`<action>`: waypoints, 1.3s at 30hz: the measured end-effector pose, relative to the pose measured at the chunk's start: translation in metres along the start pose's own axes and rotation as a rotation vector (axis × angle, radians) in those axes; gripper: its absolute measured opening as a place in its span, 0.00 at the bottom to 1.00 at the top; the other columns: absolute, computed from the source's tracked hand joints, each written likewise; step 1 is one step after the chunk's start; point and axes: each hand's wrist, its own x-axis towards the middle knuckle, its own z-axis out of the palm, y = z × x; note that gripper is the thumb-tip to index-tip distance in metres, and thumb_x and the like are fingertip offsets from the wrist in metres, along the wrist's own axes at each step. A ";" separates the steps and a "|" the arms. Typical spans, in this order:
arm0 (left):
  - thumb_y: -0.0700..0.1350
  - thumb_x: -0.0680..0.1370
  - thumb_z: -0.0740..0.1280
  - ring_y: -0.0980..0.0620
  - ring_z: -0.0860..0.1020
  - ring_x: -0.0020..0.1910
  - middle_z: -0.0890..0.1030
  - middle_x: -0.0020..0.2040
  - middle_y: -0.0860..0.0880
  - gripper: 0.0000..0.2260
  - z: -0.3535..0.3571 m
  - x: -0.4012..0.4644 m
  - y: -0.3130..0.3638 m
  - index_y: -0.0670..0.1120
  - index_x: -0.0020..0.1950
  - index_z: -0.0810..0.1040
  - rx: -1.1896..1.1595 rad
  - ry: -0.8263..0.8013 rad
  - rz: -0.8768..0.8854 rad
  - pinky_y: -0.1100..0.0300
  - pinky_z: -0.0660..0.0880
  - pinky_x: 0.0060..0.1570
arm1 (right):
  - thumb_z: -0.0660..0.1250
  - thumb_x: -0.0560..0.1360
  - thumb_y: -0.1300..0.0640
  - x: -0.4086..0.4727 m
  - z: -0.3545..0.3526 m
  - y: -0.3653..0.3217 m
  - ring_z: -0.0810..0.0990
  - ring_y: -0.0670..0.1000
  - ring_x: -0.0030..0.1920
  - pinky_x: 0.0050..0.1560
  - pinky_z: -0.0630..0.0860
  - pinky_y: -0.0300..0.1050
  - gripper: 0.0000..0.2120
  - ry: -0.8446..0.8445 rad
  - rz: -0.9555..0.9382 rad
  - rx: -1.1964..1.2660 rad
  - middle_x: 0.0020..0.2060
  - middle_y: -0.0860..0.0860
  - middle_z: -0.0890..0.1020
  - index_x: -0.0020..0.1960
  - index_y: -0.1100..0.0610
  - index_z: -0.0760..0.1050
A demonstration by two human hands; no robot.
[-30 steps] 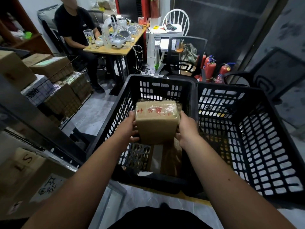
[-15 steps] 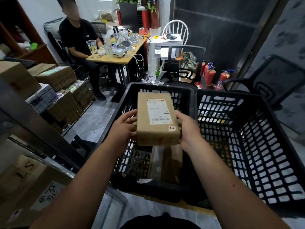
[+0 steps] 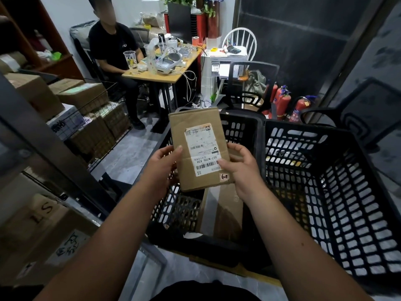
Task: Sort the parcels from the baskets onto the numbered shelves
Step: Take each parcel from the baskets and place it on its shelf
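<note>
Cardboard boxes crowd the shelves left of the parcel, which the left hand and right hand pinch by its edges above the basket, label upward, seemingly for reading. Its small print and the shelf numbers stay illegible.

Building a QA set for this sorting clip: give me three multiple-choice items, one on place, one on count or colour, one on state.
1. Where is the held parcel?
A. above the left basket
B. on a shelf
C. on the floor

2. How many black baskets stand side by side?
A. one
B. two
C. four

3. How is the parcel held?
A. left hand alone
B. resting loose in a basket
C. both hands at its sides

Key: 1 A, it hangs over the left basket's opening. 2 B, the right basket adjoins the left. 3 C, left hand and right hand grip opposite edges.
</note>
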 end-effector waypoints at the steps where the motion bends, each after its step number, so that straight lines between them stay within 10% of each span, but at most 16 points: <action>1: 0.51 0.79 0.75 0.48 0.85 0.56 0.87 0.57 0.49 0.21 -0.001 0.001 0.002 0.49 0.69 0.77 0.029 -0.030 -0.037 0.44 0.84 0.54 | 0.74 0.75 0.71 0.001 -0.002 0.001 0.87 0.57 0.56 0.52 0.85 0.60 0.23 -0.018 -0.010 0.011 0.60 0.52 0.85 0.64 0.51 0.78; 8: 0.45 0.79 0.73 0.45 0.81 0.57 0.84 0.60 0.45 0.14 -0.002 0.000 -0.002 0.44 0.63 0.82 -0.081 -0.091 -0.210 0.43 0.77 0.62 | 0.75 0.77 0.63 0.004 -0.003 0.004 0.80 0.49 0.63 0.50 0.81 0.44 0.27 0.006 -0.081 -0.043 0.71 0.49 0.76 0.73 0.48 0.74; 12: 0.43 0.81 0.70 0.40 0.81 0.63 0.83 0.61 0.42 0.13 0.008 0.003 -0.015 0.44 0.65 0.79 -0.361 -0.054 -0.190 0.37 0.77 0.65 | 0.84 0.65 0.41 0.008 0.000 0.015 0.68 0.57 0.75 0.73 0.69 0.58 0.57 0.080 0.061 -0.093 0.79 0.52 0.65 0.84 0.43 0.53; 15: 0.41 0.81 0.71 0.39 0.80 0.64 0.82 0.64 0.38 0.15 0.022 -0.001 -0.021 0.43 0.68 0.77 -0.455 -0.057 -0.183 0.40 0.80 0.62 | 0.86 0.51 0.33 0.007 0.009 0.024 0.73 0.61 0.74 0.72 0.72 0.63 0.74 -0.042 0.240 0.061 0.78 0.56 0.69 0.84 0.41 0.45; 20: 0.47 0.80 0.72 0.38 0.80 0.64 0.80 0.65 0.37 0.19 0.034 0.000 -0.028 0.43 0.70 0.76 -0.413 -0.069 -0.246 0.42 0.82 0.58 | 0.81 0.72 0.54 0.012 0.016 0.030 0.84 0.61 0.59 0.59 0.83 0.58 0.40 0.019 0.243 0.243 0.63 0.58 0.81 0.76 0.53 0.62; 28: 0.52 0.73 0.80 0.42 0.83 0.59 0.83 0.62 0.44 0.32 -0.015 0.022 -0.003 0.45 0.73 0.74 0.050 0.092 -0.132 0.41 0.82 0.59 | 0.75 0.75 0.51 0.026 -0.012 0.013 0.82 0.60 0.58 0.51 0.81 0.53 0.23 0.057 0.150 0.244 0.62 0.57 0.81 0.67 0.54 0.75; 35: 0.51 0.75 0.76 0.41 0.83 0.61 0.85 0.63 0.43 0.25 -0.020 0.021 0.004 0.49 0.71 0.79 0.135 -0.198 -0.135 0.38 0.79 0.64 | 0.75 0.76 0.45 0.031 -0.009 0.003 0.83 0.58 0.59 0.50 0.83 0.56 0.25 0.089 0.121 0.242 0.61 0.54 0.83 0.69 0.50 0.74; 39: 0.51 0.78 0.75 0.41 0.84 0.60 0.84 0.64 0.44 0.23 -0.010 0.016 -0.005 0.52 0.72 0.77 -0.029 -0.092 -0.114 0.44 0.84 0.51 | 0.81 0.68 0.40 0.026 -0.009 0.009 0.75 0.59 0.70 0.69 0.73 0.67 0.47 0.098 0.136 0.078 0.75 0.50 0.71 0.80 0.36 0.59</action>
